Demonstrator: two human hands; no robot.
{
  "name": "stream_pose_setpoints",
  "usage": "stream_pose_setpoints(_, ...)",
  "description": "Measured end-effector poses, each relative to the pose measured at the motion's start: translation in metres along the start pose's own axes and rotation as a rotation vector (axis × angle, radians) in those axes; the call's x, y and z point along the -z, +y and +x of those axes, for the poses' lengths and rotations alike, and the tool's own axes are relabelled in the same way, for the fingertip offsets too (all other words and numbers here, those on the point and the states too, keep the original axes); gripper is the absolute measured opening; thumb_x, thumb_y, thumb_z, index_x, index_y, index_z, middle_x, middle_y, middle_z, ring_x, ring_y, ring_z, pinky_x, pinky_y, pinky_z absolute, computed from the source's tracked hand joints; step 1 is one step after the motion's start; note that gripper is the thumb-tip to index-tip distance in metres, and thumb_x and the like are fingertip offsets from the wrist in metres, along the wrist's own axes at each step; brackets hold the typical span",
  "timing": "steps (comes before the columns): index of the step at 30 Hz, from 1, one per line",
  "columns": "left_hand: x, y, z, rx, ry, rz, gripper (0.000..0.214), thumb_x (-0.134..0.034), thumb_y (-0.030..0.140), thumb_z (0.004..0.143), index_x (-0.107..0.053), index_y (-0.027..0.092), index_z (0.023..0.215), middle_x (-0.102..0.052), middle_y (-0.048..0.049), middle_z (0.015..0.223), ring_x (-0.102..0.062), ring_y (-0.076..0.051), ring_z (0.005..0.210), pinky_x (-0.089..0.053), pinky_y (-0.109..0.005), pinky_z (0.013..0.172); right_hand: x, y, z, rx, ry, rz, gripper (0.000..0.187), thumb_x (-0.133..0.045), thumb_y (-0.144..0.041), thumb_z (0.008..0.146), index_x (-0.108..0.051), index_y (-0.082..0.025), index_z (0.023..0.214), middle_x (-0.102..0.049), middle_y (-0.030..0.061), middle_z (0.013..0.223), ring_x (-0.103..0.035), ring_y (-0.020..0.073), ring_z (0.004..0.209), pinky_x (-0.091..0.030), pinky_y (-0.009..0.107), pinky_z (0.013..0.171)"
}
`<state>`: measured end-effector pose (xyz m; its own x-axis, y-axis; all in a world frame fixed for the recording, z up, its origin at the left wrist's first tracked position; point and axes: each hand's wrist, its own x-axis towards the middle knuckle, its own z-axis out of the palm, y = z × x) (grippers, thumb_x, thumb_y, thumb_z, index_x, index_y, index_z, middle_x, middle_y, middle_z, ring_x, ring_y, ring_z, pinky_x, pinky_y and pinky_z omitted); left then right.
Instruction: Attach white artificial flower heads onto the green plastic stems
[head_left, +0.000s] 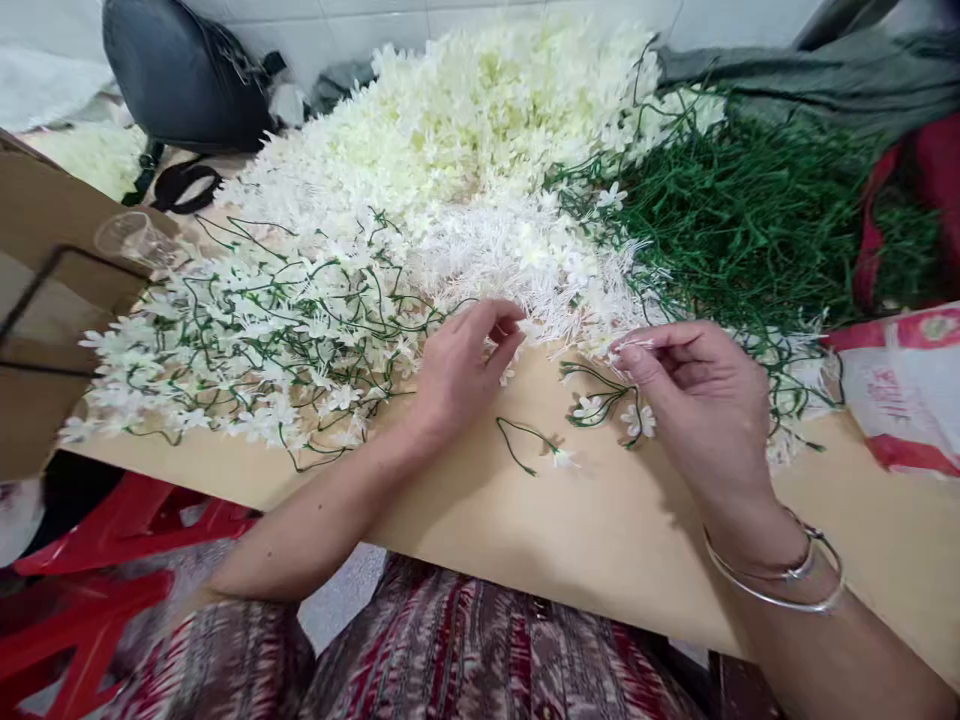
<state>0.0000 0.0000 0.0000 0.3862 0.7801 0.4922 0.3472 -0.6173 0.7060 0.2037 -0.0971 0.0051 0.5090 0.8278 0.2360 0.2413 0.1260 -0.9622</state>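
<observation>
1. My right hand (701, 400) is over the table, thumb and forefinger pinched together on a small white piece (631, 346); the other fingers curl in toward the palm; a silver bangle (814, 606) circles the wrist.
2. Just below those fingertips is a branching green sprig (615, 393), with white flowers among its thin stems; I cannot tell whether my grip takes in any part of it.
3. My left hand (461, 370) is near the middle, palm turned inward; thumb and fingertips curve close to each other with a narrow space between; I cannot tell whether they hold anything.
4. Between my two hands, nearer to me, a single bent stem (529, 428) with a white flower at one end lies on the bare tan table (480, 515).
5. To the left spreads a pile of white-flowered stems (262, 330); behind my hands are thin white pieces (480, 245), and beyond them a tall heap of cream blossoms (480, 120); to the right is a tangled mound of green stems (750, 220).
6. A red and white packet (911, 385) lies at the right edge; a cardboard box (60, 200) stands at the left, a black bag (187, 80) behind it.
</observation>
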Motion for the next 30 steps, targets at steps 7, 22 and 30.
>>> stream_pose_setpoints(7,-0.002,0.014,-0.001,0.325,-0.084,-0.497,0.019,-0.075,0.036,0.097,-0.076,0.02,0.105,-0.077,-0.0051,0.098,-0.075,-0.013,0.079,-0.059,-0.024,0.069,-0.002,-0.001,-0.001,-0.02,-0.131,0.1,0.01,-0.084,-0.027,0.087,-0.075,-0.025,0.091,-0.081,0.0015,0.091,-0.076,0.0161,0.082,-0.063,0.032,0.076)
stream_pose_setpoints(22,-0.01,0.019,-0.006,0.472,-0.125,-0.675,0.036,-0.09,0.04,0.083,-0.073,0.02,0.107,-0.076,-0.0027,0.104,-0.071,-0.009,0.08,-0.059,-0.019,0.074,-0.002,-0.008,-0.003,0.037,-0.176,0.149,0.011,-0.081,-0.026,0.092,-0.071,-0.027,0.09,-0.081,0.0012,0.097,-0.077,0.017,0.087,-0.064,0.033,0.076)
stream_pose_setpoints(30,-0.009,0.021,-0.01,0.326,-0.123,-0.488,0.018,-0.077,0.037,0.095,-0.072,0.02,0.096,-0.073,-0.0039,0.094,-0.069,-0.013,0.083,-0.054,-0.024,0.071,-0.003,-0.008,-0.007,0.065,-0.268,0.175,0.009,-0.079,-0.03,0.094,-0.072,-0.034,0.091,-0.078,0.0016,0.099,-0.075,0.0246,0.096,-0.062,0.044,0.085)
